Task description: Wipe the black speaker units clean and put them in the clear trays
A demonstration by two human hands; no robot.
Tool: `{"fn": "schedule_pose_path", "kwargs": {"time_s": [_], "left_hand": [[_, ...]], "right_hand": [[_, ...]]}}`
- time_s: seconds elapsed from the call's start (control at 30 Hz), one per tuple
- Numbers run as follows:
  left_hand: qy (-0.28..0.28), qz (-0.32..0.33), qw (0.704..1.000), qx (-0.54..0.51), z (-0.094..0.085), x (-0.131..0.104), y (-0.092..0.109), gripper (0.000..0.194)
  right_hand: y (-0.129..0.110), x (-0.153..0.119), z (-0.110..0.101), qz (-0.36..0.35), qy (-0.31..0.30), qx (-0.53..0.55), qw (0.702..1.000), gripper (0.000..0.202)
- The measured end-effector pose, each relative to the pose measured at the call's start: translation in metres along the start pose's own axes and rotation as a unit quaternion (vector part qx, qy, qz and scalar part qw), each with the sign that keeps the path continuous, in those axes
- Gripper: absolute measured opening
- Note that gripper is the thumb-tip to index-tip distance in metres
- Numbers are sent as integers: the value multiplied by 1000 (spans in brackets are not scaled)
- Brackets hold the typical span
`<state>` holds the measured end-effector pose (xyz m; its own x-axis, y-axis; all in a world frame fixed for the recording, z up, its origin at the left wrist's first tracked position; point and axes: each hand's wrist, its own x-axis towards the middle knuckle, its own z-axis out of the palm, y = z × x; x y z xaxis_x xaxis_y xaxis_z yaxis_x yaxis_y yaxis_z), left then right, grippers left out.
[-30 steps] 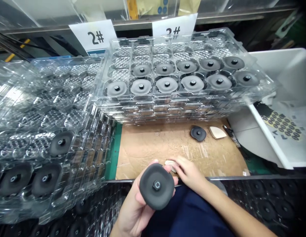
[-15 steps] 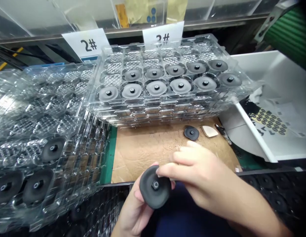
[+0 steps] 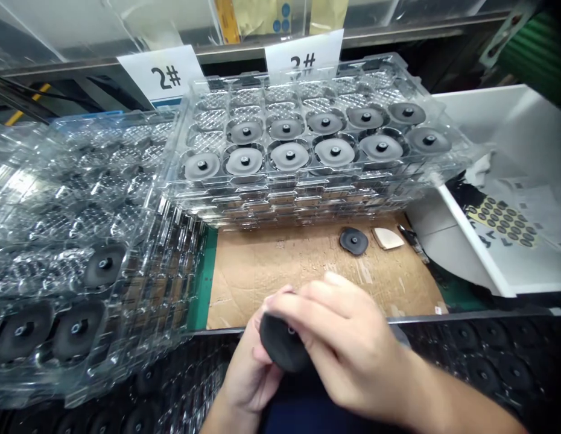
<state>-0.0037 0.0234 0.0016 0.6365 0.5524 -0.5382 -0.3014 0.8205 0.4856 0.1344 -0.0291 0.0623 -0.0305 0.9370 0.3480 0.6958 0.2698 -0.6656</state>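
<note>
Shifted across the probably light, stiff disc (image 3: 280,346) near the cardboard (image 3: 253,265), your right hand (image 3: 353,343) curls, contents hidden; your left hand (image 3: 252,361) suitably grips its rim.

Matt black within the grip, glossy clear plastic beyond it.
Looks smooth and matt on the black disc (image 3: 283,351) in the grip, with a small metallic glint at its hub (image 3: 291,330). Gives way to thin, shiny, transparent plastic on the far tray stack (image 3: 262,182) and the tray stack left of the grip (image 3: 158,283); to dull, scuffed cardboard (image 3: 262,262) just past it; to smooth white plastic-like bin (image 3: 476,241) on its right; to plain paper signs (image 3: 142,67) farthest off; to dark blue cloth (image 3: 294,410) below.
</note>
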Motion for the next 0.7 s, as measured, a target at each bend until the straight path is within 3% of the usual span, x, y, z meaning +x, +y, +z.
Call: {"fn": "schedule_pose_path", "kwargs": {"time_s": [0.07,0.13,0.2,0.27,0.33,0.4,0.5,0.6,0.7], "left_hand": [[-9,22,1000,-13,1,1,2,53],[-7,31,999,-21,2,0,4,52],[11,30,999,-20,4,0,5,50],[23,52,998,-18,6,0,6,50],[14,80,996,-22,8,2,5,50],[3,89,996,-31,10,3,3,50],[6,68,997,-37,9,6,0,50],[10,51,998,-29,7,7,1,51],[29,54,998,-20,7,7,2,49]], "right_hand": [[-5,-8,5,50,45,-36,997,31],[-5,-15,6,71,45,-2,997,29],[3,-18,5,111,17,113,987,24],[16,-19,5,185,-3,247,951,19],[27,-18,6,254,44,325,910,20],[29,-16,7,279,129,320,896,24],[17,-9,9,202,164,209,943,30],[4,1,10,91,60,141,984,28],[2,10,12,105,-35,130,985,23]]}}
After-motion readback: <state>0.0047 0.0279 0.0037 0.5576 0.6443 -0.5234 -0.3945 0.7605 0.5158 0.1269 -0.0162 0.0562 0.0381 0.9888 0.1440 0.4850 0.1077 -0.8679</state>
